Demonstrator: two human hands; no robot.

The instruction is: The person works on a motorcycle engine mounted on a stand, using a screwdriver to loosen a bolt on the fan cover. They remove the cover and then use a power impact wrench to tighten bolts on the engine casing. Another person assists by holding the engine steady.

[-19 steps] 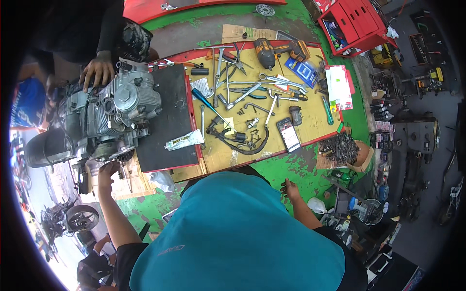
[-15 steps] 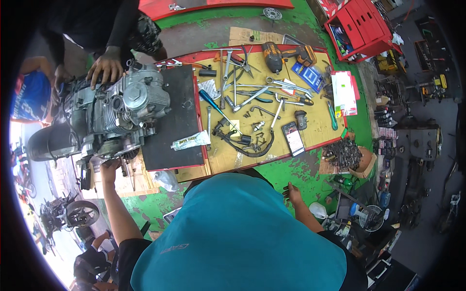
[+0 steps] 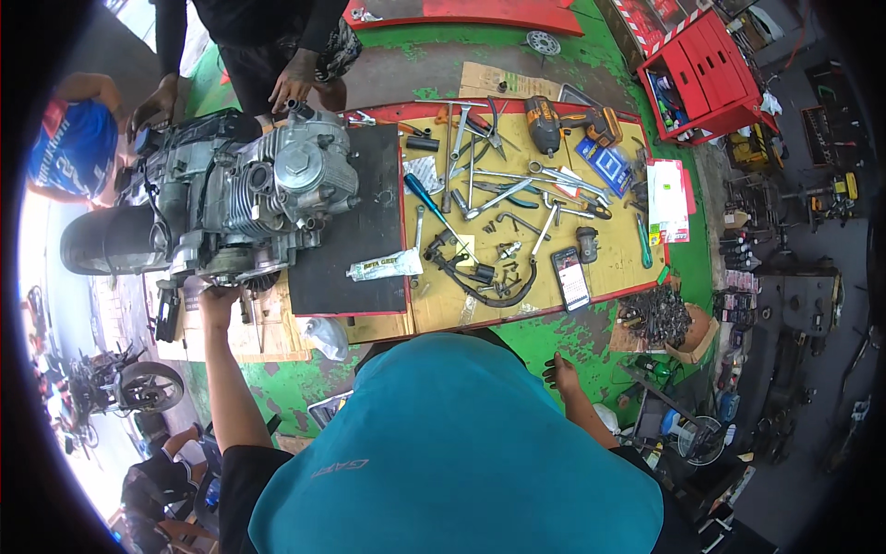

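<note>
Engine [image 3: 217, 208] of grey metal at the left end of a yellow-topped workbench [image 3: 438, 307], with scattered wrenches [image 3: 459, 131] and a black mat [image 3: 369, 208]. Worn green floor [image 3: 528, 343] surrounds it; a red cabinet [image 3: 715, 78] stands beyond, right. The wearer's left hand [image 3: 218, 298] meets the engine's near underside, grip hidden; the right hand [image 3: 560, 373], well apart, hangs empty, fingers loosely spread.

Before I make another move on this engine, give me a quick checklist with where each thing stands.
1. Grip of left hand on engine: cannot tell; fingertips hidden.
2. Right hand free: ok; empty, apart from the table.
3. Co-worker's hands off the engine: cannot tell; both are close to its far side.
4. Engine wholly on black mat: not ok; extends past its left side.
5. Phone away from the near edge: not ok; lies beside it.
</note>
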